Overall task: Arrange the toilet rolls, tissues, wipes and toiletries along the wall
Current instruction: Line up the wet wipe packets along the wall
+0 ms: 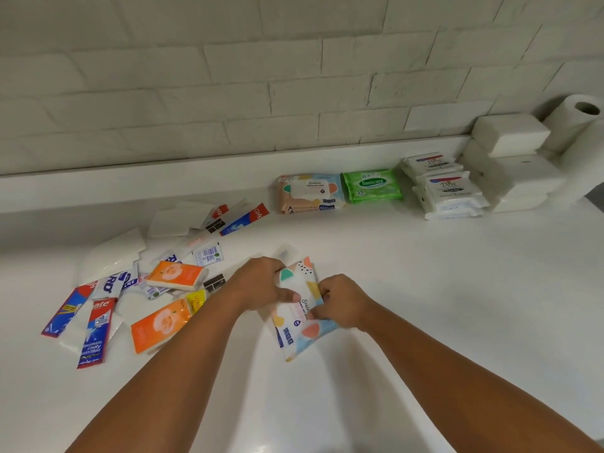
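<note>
A pastel-patterned wet wipes pack (302,325) is in the middle of the white counter, held from both sides. My left hand (264,284) grips its left edge with the thumb on top. My right hand (340,302) pinches its right edge. Along the wall stand a matching pastel wipes pack (310,192), a green Sanicare pack (372,185), two stacked white Dove packs (449,188), white tissue stacks (513,158) and a toilet roll (575,125).
A loose heap lies at the left: orange tissue packs (160,325), red-and-blue toothpaste sachets (98,331), another toothpaste sachet (243,219), white folded tissues (112,253) and small sachets. A low white ledge (130,184) runs under the brick wall.
</note>
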A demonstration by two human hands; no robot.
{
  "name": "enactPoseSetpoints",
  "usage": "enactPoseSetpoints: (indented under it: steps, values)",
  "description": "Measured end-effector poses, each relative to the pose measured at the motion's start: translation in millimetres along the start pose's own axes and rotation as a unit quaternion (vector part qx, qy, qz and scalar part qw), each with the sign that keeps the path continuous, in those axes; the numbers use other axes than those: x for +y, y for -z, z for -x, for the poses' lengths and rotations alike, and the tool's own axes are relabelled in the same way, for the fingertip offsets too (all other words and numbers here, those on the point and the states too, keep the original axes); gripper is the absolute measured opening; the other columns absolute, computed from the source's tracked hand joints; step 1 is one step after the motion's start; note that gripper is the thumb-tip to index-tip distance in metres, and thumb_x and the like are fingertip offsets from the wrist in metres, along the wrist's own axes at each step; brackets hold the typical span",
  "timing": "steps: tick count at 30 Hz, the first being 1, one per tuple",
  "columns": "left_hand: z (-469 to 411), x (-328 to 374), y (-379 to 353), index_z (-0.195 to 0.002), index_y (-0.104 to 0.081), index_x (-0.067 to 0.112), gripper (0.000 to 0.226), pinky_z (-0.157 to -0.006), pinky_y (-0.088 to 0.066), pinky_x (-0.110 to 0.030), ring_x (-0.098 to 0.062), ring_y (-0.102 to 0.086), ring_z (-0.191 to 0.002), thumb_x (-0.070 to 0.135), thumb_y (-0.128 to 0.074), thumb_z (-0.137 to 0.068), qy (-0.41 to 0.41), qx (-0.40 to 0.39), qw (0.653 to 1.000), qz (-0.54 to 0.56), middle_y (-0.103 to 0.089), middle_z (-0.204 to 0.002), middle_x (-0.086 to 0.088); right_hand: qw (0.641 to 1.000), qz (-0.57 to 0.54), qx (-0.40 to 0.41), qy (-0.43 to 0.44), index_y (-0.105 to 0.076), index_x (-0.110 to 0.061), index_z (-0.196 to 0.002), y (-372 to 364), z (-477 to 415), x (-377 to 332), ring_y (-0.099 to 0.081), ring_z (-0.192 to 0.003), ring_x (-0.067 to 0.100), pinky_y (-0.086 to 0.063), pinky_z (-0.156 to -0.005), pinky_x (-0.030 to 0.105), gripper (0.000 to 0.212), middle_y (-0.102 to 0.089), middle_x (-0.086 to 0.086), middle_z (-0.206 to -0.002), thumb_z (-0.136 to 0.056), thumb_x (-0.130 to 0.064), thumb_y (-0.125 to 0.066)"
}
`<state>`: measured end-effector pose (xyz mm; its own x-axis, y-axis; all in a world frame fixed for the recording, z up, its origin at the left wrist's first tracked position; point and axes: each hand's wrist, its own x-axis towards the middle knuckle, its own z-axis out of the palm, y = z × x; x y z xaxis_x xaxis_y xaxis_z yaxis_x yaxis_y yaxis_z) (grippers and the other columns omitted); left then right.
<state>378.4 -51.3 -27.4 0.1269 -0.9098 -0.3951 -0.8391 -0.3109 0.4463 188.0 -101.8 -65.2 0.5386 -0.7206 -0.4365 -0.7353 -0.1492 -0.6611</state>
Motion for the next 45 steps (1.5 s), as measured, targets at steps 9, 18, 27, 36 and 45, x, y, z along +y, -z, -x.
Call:
enactPoseSetpoints:
  steps: [9,18,27,36,45]
  values:
    - [-9,7,22,-0.101,-0.067,0.02,0.023,-0.073,-0.062,-0.038,-0.011,-0.075,-0.08,0.03,-0.079,-0.084,0.022,0.077,0.942,0.327,-0.078,-0.091,0.006,0.912,-0.404,0.073,-0.028,-0.06,0.001,-0.104,31,-9,3,-0.073,-0.088,0.036,-0.058,-0.08,0.056,0.038,-0.074,0.018,-0.098,-0.075,-0.008,-0.083]
    - [-63,21,42,-0.103,-0.068,0.018,0.011,-0.065,-0.054,-0.03,-0.023,-0.068,-0.085,0.026,-0.061,-0.098,0.054,0.15,0.862,0.481,-0.074,-0.101,-0.006,0.851,-0.482,0.205,-0.021,-0.07,-0.004,-0.094,77,-52,-19,-0.075,-0.08,0.029,-0.062,-0.069,0.043,0.011,-0.076,0.013,-0.092,-0.089,-0.014,-0.07]
    - [-137,34,83,-0.116,-0.071,0.005,0.024,-0.043,-0.039,-0.01,-0.005,-0.053,-0.059,0.013,-0.059,-0.097,0.068,0.225,0.905,0.354,-0.061,-0.074,0.0,0.919,-0.251,0.302,-0.034,-0.072,-0.01,-0.098,131,-130,-37,-0.067,-0.069,0.015,-0.051,-0.048,0.018,0.02,-0.072,0.003,-0.085,-0.095,-0.019,-0.055]
    - [-177,34,79,-0.105,-0.073,0.002,0.024,-0.066,-0.053,-0.033,-0.03,-0.069,-0.081,0.019,-0.068,-0.089,0.116,0.226,0.922,0.293,-0.073,-0.092,-0.017,0.967,-0.036,0.25,-0.024,-0.063,0.002,-0.111,137,-155,-42,-0.062,-0.1,0.032,-0.055,-0.083,0.04,0.029,-0.064,0.018,-0.11,-0.098,-0.01,-0.039]
    - [-182,32,71,-0.112,-0.071,0.0,0.027,-0.048,-0.041,-0.022,-0.023,-0.063,-0.075,0.017,-0.065,-0.092,0.125,0.206,0.928,0.284,-0.072,-0.098,-0.017,0.983,-0.037,0.174,-0.051,-0.057,0.005,-0.12,142,-163,-42,-0.056,-0.112,0.043,-0.047,-0.092,0.045,0.031,-0.059,0.028,-0.12,-0.099,-0.009,-0.039]
